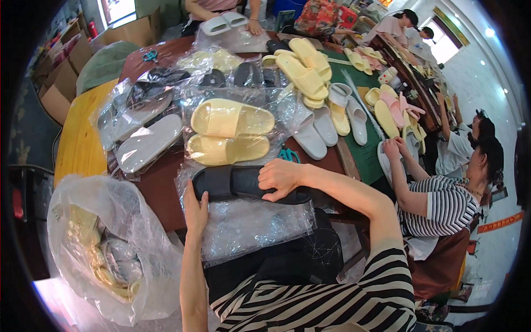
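Observation:
A black slipper (214,183) lies crosswise in front of me on a clear plastic bag (254,227). My left hand (196,210) holds its left end, the thumb on the near side and the fingers along the edge. Curled over the slipper's right part is my right hand (280,178), knuckles up, fingertips partly hidden. Just beyond sits a pair of yellow slippers (231,117) on clear plastic. Blue-handled scissors (289,155) rest behind my right hand.
Grey slippers (149,145) in plastic lie at left. More yellow slippers (301,74) and grey ones (310,138) pile up at right. A large translucent sack (160,260) stands at lower left. One co-worker (442,205) sits at right; another person's hands (253,26) work across the table.

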Available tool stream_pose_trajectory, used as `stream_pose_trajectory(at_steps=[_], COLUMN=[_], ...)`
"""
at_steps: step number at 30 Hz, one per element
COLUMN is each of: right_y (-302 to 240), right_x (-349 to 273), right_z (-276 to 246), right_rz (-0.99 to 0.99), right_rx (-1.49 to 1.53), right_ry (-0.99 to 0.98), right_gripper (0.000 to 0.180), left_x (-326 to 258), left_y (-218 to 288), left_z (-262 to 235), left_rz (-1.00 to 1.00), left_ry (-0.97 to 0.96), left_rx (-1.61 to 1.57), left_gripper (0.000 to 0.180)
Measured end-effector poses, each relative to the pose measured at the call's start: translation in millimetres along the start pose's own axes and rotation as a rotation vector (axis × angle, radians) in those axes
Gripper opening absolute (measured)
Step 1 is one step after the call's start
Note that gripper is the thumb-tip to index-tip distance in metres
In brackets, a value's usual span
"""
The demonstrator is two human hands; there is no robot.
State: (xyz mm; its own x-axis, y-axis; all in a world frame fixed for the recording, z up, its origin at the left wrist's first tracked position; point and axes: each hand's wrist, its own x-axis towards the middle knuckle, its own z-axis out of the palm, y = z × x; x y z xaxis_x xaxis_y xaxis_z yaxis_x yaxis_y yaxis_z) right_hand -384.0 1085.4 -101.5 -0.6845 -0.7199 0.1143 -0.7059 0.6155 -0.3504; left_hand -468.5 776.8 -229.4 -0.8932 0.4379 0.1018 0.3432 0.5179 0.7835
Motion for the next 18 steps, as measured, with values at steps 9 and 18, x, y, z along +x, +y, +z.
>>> stream_pose_trajectory(at_steps=[9,18], right_y=[31.1,-13.7], right_x=[28.3,-14.0], right_z=[49.9,49.0], right_rz=[-0.122,0.119], right_rx=[-0.064,-0.182], right_ry=[0.072,0.304], right_gripper=[0.035,0.024], left_x=[1.9,2.5], left_y=[1.2,-6.2], left_z=[2.0,4.6], left_rz=[-0.020,-0.175], left_ry=[-0.029,-0.082], left_rx=[-0.049,-0.375], left_gripper=[0.071,0.065])
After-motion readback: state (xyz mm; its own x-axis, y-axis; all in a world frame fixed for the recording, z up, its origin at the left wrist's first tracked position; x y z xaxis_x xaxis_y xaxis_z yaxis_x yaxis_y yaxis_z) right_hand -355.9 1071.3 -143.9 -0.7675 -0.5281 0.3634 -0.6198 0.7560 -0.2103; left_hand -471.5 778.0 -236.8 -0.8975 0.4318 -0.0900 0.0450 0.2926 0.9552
